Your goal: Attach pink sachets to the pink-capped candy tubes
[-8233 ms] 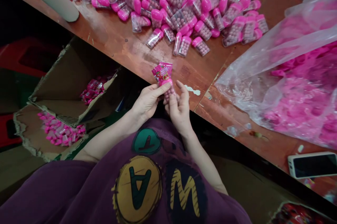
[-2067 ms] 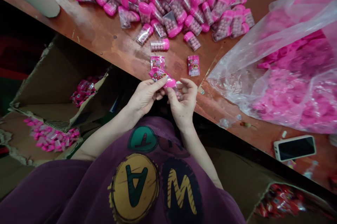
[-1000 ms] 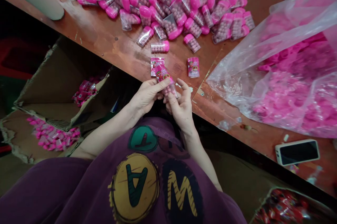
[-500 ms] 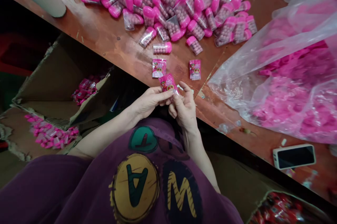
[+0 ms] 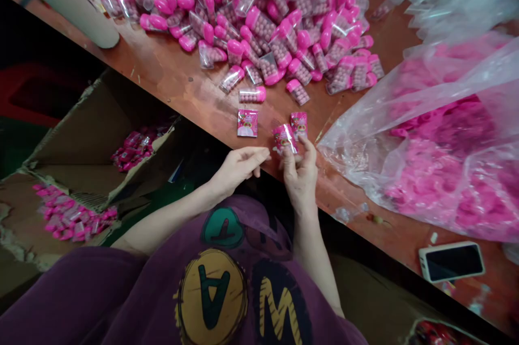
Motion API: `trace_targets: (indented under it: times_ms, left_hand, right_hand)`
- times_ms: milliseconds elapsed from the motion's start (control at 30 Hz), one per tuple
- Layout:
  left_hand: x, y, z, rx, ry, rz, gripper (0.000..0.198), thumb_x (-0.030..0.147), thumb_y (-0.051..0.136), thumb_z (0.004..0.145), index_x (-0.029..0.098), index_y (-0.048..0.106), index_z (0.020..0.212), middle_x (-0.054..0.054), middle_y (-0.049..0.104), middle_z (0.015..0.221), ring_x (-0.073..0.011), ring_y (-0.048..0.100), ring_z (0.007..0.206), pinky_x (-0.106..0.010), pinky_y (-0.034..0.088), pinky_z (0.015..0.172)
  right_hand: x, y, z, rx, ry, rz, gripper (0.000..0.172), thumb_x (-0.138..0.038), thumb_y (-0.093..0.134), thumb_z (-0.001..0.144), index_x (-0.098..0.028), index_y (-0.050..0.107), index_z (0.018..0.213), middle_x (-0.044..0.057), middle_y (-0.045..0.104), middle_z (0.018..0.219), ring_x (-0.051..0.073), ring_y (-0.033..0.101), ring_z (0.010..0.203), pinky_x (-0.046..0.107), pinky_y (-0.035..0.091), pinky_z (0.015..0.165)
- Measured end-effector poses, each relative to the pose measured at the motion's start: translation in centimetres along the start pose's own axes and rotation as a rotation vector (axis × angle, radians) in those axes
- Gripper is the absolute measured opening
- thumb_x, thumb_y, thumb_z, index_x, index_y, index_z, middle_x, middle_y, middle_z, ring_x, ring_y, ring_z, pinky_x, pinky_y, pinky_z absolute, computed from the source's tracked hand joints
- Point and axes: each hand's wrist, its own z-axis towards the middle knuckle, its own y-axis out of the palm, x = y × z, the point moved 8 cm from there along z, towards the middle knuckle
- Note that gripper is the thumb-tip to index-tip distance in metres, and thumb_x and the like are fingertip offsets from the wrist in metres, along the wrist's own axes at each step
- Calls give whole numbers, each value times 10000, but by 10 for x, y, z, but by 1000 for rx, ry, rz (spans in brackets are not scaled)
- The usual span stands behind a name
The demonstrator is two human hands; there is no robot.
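Observation:
My right hand (image 5: 302, 174) pinches a small pink printed candy sachet (image 5: 285, 138) between thumb and fingers at the table's edge. A second pink sachet (image 5: 299, 122) lies on the table just behind it, partly overlapped. My left hand (image 5: 243, 167) is apart from the right one, thumb pressed to the fingers; whether anything small is in that pinch I cannot make out. Another pink sachet (image 5: 247, 123) lies flat beyond the left fingertips. Just past it rests a clear tube of pink balls with a pink cap (image 5: 252, 95).
A large heap of pink-capped tubes (image 5: 259, 26) covers the table's far part. To the right are a clear plastic bag of pink pieces (image 5: 441, 161) and a phone (image 5: 452, 262). Below left stands a torn cardboard box (image 5: 68, 166) beside a pile of pink packets (image 5: 73, 215).
My hands, formerly together on the sachet, have parted. The right has carried it rightward over the sachet lying there; the left no longer touches it. The camera view has shifted slightly.

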Motion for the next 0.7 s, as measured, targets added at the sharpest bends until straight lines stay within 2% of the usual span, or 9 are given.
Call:
trace_targets:
  times_ms: [100, 167, 233, 267, 367, 433, 500, 600, 700]
  left_hand:
    - [27, -30, -2, 226, 284, 338, 250, 414, 668, 973, 196, 787, 950, -48, 742, 874, -146, 621, 708, -277, 473, 665]
    - [47, -37, -4, 321, 506, 612, 218, 332, 610, 1007, 212, 790, 1023, -81, 776, 1080, -211, 698, 955, -332, 529, 848]
    - [56, -32, 0, 332, 621, 913, 290, 278, 543, 1032, 201, 765, 1201, -116, 730, 1339, -267, 679, 1143, -402, 520, 979]
    - [55, -28, 5, 308, 627, 1059, 342, 262, 520, 1037, 184, 731, 1294, -132, 671, 1452, -287, 671, 1158, -432, 521, 983]
    - [42, -21, 20, 212, 567, 1348, 453, 175, 464, 1027, 156, 644, 1443, -148, 522, 1607, -303, 675, 1012, -472, 533, 843]
    - [34, -21, 26, 186, 553, 1387, 483, 108, 422, 1013, 178, 668, 1422, -132, 532, 1597, -294, 668, 936, -477, 515, 794]
    - [29, -24, 28, 180, 565, 1327, 465, 100, 413, 1016, 198, 724, 1347, -124, 578, 1554, -286, 669, 912, -474, 499, 804]
    - [26, -30, 28, 186, 569, 1126, 356, 178, 484, 1030, 214, 792, 1206, -130, 662, 1462, -279, 696, 937, -468, 493, 870]
    - [35, -41, 25, 232, 575, 858, 283, 243, 550, 1024, 225, 807, 1141, -126, 731, 1364, -275, 714, 1093, -455, 499, 987]
  right_hand:
    - [-18, -17, 16, 105, -57, -464, 566, -517, 582, 1000, -216, 524, 1476, 16, 674, 682, 218, 606, 571, 326, 447, 607]
    - [-38, -9, 34, 131, -133, -564, 458, -470, 522, 1031, -228, 599, 1412, 90, 764, 884, 248, 688, 700, 349, 490, 679]
    - [-59, 15, 57, 90, -225, -568, 370, -414, 466, 1057, -230, 674, 1301, 121, 779, 1075, 260, 726, 870, 369, 530, 786]
    - [-68, 30, 70, 48, -256, -576, 362, -389, 444, 1065, -218, 691, 1268, 134, 766, 1135, 267, 724, 941, 381, 540, 835]
    - [-82, 76, 103, -106, -283, -699, 377, -303, 429, 1058, -172, 677, 1310, 197, 679, 1278, 307, 679, 1078, 426, 547, 887]
    - [-81, 98, 116, -206, -246, -798, 387, -252, 458, 1036, -178, 659, 1360, 212, 643, 1301, 329, 662, 1103, 453, 546, 894]
    - [-73, 109, 122, -277, -180, -846, 428, -223, 479, 1026, -212, 621, 1430, 194, 677, 1227, 330, 675, 1063, 480, 539, 909]
    - [-63, 109, 124, -302, -152, -831, 460, -229, 461, 1037, -236, 578, 1482, 155, 741, 1094, 308, 693, 990, 478, 534, 916]
    - [-59, 100, 126, -288, -214, -726, 425, -229, 429, 1035, -207, 626, 1411, 139, 764, 1116, 287, 692, 1024, 436, 532, 944]
